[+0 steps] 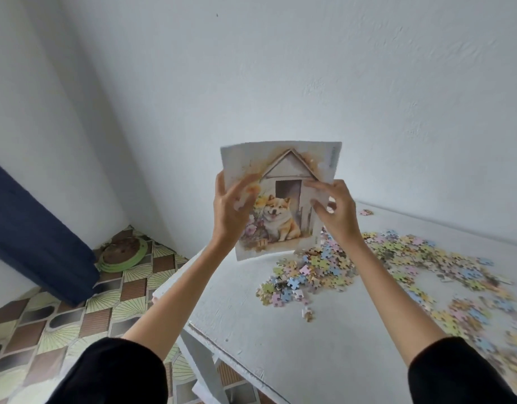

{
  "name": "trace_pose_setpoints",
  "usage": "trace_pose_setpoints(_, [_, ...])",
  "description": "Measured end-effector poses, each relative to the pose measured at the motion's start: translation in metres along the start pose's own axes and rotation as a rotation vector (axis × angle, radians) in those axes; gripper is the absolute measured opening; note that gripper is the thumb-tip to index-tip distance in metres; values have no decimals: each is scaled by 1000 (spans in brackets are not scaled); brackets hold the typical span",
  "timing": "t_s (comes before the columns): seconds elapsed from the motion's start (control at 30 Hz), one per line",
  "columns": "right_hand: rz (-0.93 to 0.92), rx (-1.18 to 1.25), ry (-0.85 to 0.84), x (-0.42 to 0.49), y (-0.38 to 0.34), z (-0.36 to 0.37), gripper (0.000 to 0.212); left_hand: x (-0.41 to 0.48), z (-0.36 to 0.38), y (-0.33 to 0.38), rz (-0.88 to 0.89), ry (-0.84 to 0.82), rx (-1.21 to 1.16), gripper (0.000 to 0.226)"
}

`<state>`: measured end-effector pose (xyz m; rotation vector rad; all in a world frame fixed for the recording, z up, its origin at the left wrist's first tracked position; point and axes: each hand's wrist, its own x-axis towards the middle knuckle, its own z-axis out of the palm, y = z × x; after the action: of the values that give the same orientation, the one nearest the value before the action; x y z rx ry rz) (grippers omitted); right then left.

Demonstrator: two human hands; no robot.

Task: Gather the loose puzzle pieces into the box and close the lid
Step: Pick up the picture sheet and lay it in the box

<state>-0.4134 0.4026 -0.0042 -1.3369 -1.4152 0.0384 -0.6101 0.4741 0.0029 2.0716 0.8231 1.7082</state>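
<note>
I hold up a picture sheet point(283, 170) showing a dog in front of a kennel, raised above the white table point(280, 339). My left hand point(231, 211) grips its left edge and my right hand point(336, 211) grips its right edge. Loose pastel puzzle pieces point(309, 275) lie in a heap on the table below the sheet, and more puzzle pieces spread to the right point(461, 290). No box is in view.
A white wall stands behind the table. The table's left edge point(175, 284) drops to a patterned tiled floor point(76, 316). A dark blue cloth point(32, 237) hangs at the left, and a round green-rimmed object point(124, 253) lies in the floor corner.
</note>
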Motion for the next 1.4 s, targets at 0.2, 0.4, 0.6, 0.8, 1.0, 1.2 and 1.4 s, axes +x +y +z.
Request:
trace_pose_setpoints(0.2, [53, -128, -211, -20, 12, 13, 53, -45, -2, -28, -102, -178, 66, 66])
trace_pose_setpoints(0.4, [-24, -122, -83, -17, -11, 4, 56, -22, -2, -20, -19, -205, 76, 83])
trace_pose_setpoints(0.6, [33, -272, 102, -22, -15, -25, 61, -1, 23, 3, 184, -290, 88, 76])
trace_pose_setpoints(0.8, [119, -376, 230, -45, -9, -92, 61, -10, 79, 48, 250, -412, -34, 74])
trace_pose_setpoints(1.0, [183, -488, 333, -80, 15, -184, 60, -36, 156, 112, 286, -507, -157, 74])
trace_pose_setpoints(1.2, [235, -520, 390, -122, 43, -283, 59, -76, 238, 183, 297, -555, -227, 73])
trace_pose_setpoints(1.4, [258, -572, 340, -161, 71, -390, 61, -122, 315, 258, 201, -553, -262, 74])
